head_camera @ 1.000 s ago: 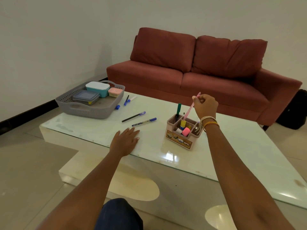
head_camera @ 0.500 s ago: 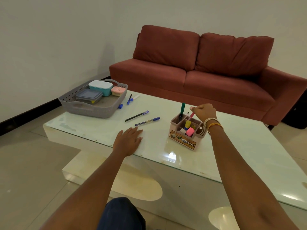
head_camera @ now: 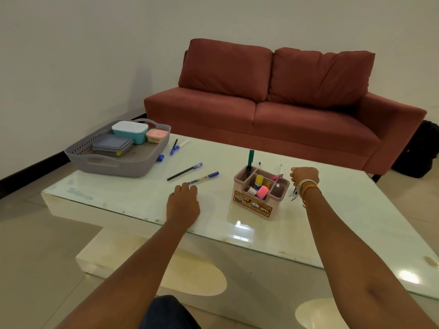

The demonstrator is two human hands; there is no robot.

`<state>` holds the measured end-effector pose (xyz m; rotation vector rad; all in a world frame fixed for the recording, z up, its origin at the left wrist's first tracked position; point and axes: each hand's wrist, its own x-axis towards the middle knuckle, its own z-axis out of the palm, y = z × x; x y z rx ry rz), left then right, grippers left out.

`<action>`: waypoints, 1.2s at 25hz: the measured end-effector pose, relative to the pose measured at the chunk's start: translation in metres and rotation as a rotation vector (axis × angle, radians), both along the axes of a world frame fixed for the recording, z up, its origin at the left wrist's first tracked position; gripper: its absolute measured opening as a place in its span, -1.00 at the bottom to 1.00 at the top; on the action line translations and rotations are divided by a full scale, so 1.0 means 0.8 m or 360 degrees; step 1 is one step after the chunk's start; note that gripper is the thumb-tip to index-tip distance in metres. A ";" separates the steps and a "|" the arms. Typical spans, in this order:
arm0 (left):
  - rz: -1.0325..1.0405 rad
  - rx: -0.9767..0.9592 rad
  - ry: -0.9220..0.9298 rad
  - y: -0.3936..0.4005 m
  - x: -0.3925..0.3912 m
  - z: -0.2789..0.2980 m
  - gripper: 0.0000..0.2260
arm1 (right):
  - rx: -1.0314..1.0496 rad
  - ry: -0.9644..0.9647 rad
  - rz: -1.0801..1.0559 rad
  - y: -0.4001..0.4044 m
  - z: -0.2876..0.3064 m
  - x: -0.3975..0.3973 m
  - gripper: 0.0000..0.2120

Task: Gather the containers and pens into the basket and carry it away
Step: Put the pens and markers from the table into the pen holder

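Landmark: pink plastic desk organiser with compartments (head_camera: 260, 191), standing on the pale glass-topped coffee table (head_camera: 147, 198).
Left hand (head_camera: 183, 201): left of the organiser, palm down on the glass, fingers curled, fingertips touching the near end of a blue-capped clear pen (head_camera: 203, 178); whether it grips the pen, I cannot tell.
Right hand (head_camera: 304, 178): just right of the organiser, fingers curled into a loose fist; what it holds, if anything, is hidden.
Black pen with blue cap (head_camera: 184, 171): left of the organiser, beyond the left hand, lying free.
Grey perforated plastic basket (head_camera: 118, 166): far left of the organiser, holding a teal box with white lid (head_camera: 130, 131), a small pink box (head_camera: 155, 135) and a flat grey-lidded container (head_camera: 112, 145).
More pens (head_camera: 177, 146): between basket and organiser, nearer the basket.
Green marker (head_camera: 250, 159): upright in the organiser's back-left compartment.
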<state>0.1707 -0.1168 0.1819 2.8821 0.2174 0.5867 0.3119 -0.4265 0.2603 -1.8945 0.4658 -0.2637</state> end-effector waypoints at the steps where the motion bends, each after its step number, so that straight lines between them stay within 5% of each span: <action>1: -0.0026 -0.0037 -0.0027 0.000 0.006 0.000 -0.80 | -0.0119 0.0050 0.0064 0.006 -0.002 0.007 -0.85; 6: -0.0375 -0.0194 -0.0169 -0.008 0.041 -0.004 -0.82 | -0.0563 0.0274 0.0424 0.030 -0.005 0.051 -0.73; 12: -0.0510 -0.0204 -0.0014 -0.022 0.089 -0.005 -0.80 | -0.0876 0.0373 0.1112 0.060 0.000 0.100 -0.66; 17: -0.0592 -0.0154 0.0014 -0.029 0.108 -0.004 -0.79 | -0.1276 0.0414 0.1185 0.075 -0.014 0.113 -0.78; 19: -0.0565 -0.0195 0.0000 -0.029 0.110 -0.004 -0.81 | -0.1063 0.0366 0.1054 0.069 -0.017 0.111 -0.81; 25: -0.0496 -0.0203 0.0006 -0.033 0.098 -0.003 -0.82 | 0.0382 0.0320 0.0644 0.000 0.004 0.075 -0.86; 30: -0.0431 -0.0305 -0.0071 -0.036 0.081 -0.006 -0.81 | 0.0749 0.0296 0.0398 -0.051 0.005 0.046 -0.68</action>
